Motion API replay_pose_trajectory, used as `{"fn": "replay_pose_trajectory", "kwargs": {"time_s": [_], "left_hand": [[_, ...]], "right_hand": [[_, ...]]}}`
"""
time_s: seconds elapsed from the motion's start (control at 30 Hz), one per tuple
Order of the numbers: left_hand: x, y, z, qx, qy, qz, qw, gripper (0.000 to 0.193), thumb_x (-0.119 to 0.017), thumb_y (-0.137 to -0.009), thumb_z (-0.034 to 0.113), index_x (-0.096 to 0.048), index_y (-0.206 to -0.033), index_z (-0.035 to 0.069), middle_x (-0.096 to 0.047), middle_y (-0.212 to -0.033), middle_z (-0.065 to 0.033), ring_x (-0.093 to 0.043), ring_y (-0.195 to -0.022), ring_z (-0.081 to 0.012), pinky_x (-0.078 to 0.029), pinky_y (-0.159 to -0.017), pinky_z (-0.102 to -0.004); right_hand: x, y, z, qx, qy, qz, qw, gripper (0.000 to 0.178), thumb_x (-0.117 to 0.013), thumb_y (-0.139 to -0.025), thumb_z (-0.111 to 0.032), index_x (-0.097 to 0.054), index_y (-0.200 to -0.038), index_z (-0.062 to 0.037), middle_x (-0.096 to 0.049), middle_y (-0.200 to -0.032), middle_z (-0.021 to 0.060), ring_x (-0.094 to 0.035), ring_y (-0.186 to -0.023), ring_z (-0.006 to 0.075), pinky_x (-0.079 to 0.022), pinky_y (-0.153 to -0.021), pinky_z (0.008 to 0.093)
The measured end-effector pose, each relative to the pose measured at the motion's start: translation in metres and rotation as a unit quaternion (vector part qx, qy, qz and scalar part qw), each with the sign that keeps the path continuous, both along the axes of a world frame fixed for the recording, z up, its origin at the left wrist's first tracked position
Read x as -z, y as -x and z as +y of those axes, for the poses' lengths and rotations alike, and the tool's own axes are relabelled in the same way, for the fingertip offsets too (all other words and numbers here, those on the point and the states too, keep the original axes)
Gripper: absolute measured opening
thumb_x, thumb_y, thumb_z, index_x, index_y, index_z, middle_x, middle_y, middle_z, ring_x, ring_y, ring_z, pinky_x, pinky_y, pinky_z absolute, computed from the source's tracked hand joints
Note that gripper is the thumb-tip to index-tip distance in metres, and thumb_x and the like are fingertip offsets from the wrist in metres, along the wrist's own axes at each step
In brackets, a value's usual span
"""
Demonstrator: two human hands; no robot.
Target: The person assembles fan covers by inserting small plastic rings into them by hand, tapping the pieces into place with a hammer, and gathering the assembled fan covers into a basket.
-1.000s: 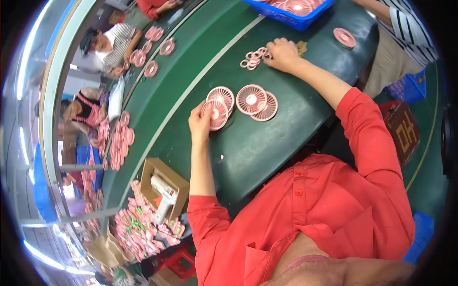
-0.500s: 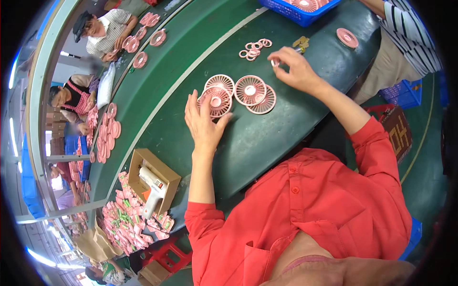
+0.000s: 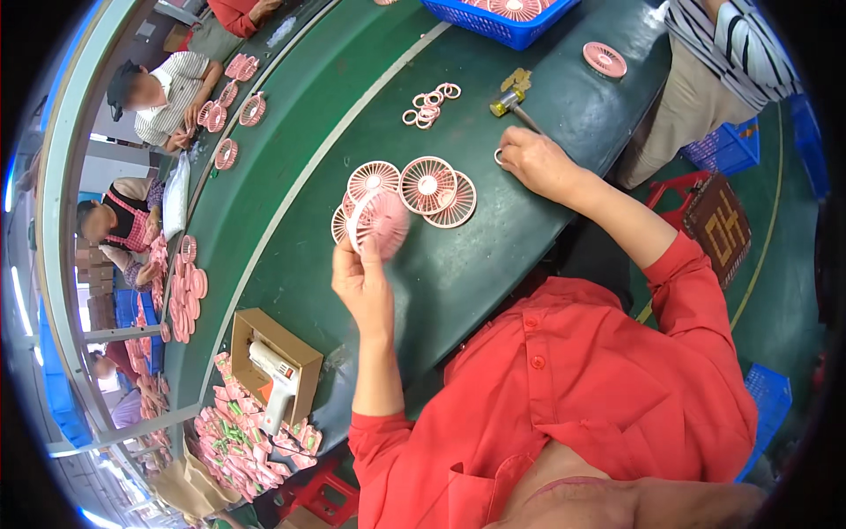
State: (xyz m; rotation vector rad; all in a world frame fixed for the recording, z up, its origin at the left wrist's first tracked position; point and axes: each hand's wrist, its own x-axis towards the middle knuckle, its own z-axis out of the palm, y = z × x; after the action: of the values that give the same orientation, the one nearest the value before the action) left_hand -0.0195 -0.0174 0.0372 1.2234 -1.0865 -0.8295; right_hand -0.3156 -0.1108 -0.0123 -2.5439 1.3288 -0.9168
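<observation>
Left hand (image 3: 363,286) pinches pink fan grille (image 3: 381,222) lifted off bench (image 3: 493,256); right hand (image 3: 539,163) pinches small ring (image 3: 500,157). Likely next: seat ring on grille.

Pink fan grilles (image 3: 429,185) lie on a dark green belt (image 3: 493,256), beside a blue basket (image 3: 493,25).

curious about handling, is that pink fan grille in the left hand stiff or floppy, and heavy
Probably stiff: the fan grille keeps its round shape, lifted by one edge in the left hand. Likely light, being mostly thin open ribs. Those ribs look breakable.

A green worktable (image 3: 493,264) (long, curved) bears pink fan grilles (image 3: 436,187) and rings (image 3: 430,104).
</observation>
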Motion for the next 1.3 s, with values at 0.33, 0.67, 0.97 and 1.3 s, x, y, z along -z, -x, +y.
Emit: {"fn": "replay_pose_trajectory", "kwargs": {"time_s": [0.33,0.67,0.97,1.3], "left_hand": [[0.026,0.063,0.012,0.171,-0.209,0.301,0.915,0.021,-0.060,-0.098,0.015,-0.056,-0.115,0.004,-0.069,-0.106,-0.0089,-0.069,-0.091,-0.0155,-0.060,-0.072,-0.0285],[0.022,0.079,0.015,0.204,-0.192,0.321,0.905,0.026,-0.059,-0.097,0.014,-0.059,-0.120,0.000,-0.069,-0.108,-0.0114,-0.070,-0.091,-0.0185,-0.061,-0.075,-0.0307],[0.018,0.081,0.020,0.195,-0.164,0.286,0.924,0.025,-0.058,-0.098,0.012,-0.059,-0.119,-0.002,-0.068,-0.109,-0.0111,-0.068,-0.092,-0.0174,-0.059,-0.080,-0.0309],[0.018,0.086,0.029,0.171,-0.065,0.204,0.962,0.020,-0.057,-0.096,0.002,-0.055,-0.116,-0.002,-0.065,-0.111,-0.0102,-0.064,-0.097,-0.0144,-0.055,-0.088,-0.0319]], "right_hand": [[-0.059,-0.015,0.041,-0.115,-0.298,-0.273,0.907,0.027,-0.068,-0.085,-0.006,-0.065,-0.110,0.0013,-0.057,-0.098,0.0051,-0.055,-0.078,0.0093,-0.046,-0.067,0.0233],[-0.049,-0.039,0.074,-0.047,-0.163,-0.254,0.952,0.026,-0.070,-0.083,-0.002,-0.067,-0.109,-0.0012,-0.060,-0.096,0.0074,-0.058,-0.077,0.0143,-0.047,-0.063,0.0270],[-0.053,-0.044,0.081,-0.054,-0.073,-0.179,0.980,0.027,-0.073,-0.081,-0.005,-0.065,-0.107,0.0002,-0.061,-0.094,0.0131,-0.064,-0.080,0.0279,-0.053,-0.070,0.0371],[-0.061,-0.056,0.086,-0.022,-0.058,-0.190,0.980,0.028,-0.072,-0.080,-0.002,-0.066,-0.107,-0.0004,-0.059,-0.090,0.0118,-0.064,-0.078,0.0271,-0.053,-0.067,0.0358]]}}
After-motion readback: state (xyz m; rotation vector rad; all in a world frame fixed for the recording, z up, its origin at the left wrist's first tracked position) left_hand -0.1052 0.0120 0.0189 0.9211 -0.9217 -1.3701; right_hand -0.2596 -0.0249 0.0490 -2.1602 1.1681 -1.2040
